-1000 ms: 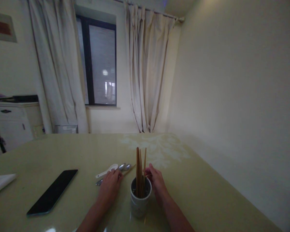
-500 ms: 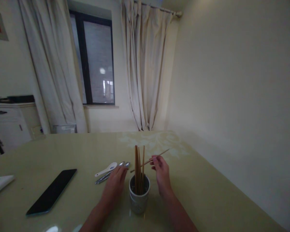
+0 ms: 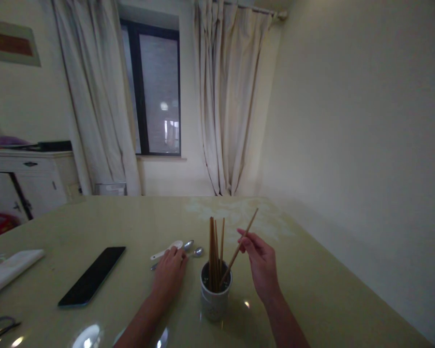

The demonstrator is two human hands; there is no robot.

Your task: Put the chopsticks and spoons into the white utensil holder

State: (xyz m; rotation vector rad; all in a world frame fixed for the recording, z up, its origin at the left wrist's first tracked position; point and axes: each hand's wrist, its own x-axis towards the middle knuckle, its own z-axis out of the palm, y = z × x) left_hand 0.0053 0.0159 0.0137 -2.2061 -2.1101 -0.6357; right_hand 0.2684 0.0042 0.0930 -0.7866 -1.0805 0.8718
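Observation:
My right hand [image 3: 263, 263] pinches one wooden chopstick [image 3: 244, 237] near its middle. That chopstick slants, its lower end inside the rim of a light-coloured cup [image 3: 215, 304]. Several other chopsticks [image 3: 212, 251] stand upright in the cup. Left of the cup, my left hand [image 3: 170, 270] lies over the handles of two metal spoons [image 3: 198, 252], its fingers bent down onto them. Their bowls poke out past the fingertips; how the fingers hold the handles is partly hidden. A white spoon [image 3: 159, 254] lies just beyond the left hand.
A black phone or tablet [image 3: 92, 276] lies on the glossy table [image 3: 130, 220] to the left. Farther left are a white flat object [image 3: 14, 268] and a dark cord-like thing [image 3: 0, 325]. A wall [image 3: 366, 169] runs along the table's right side.
The chopstick in my right hand has swung from nearly level behind the cup to steep, its lower end now in the cup. My left hand has settled over the spoons. The view has turned slightly left.

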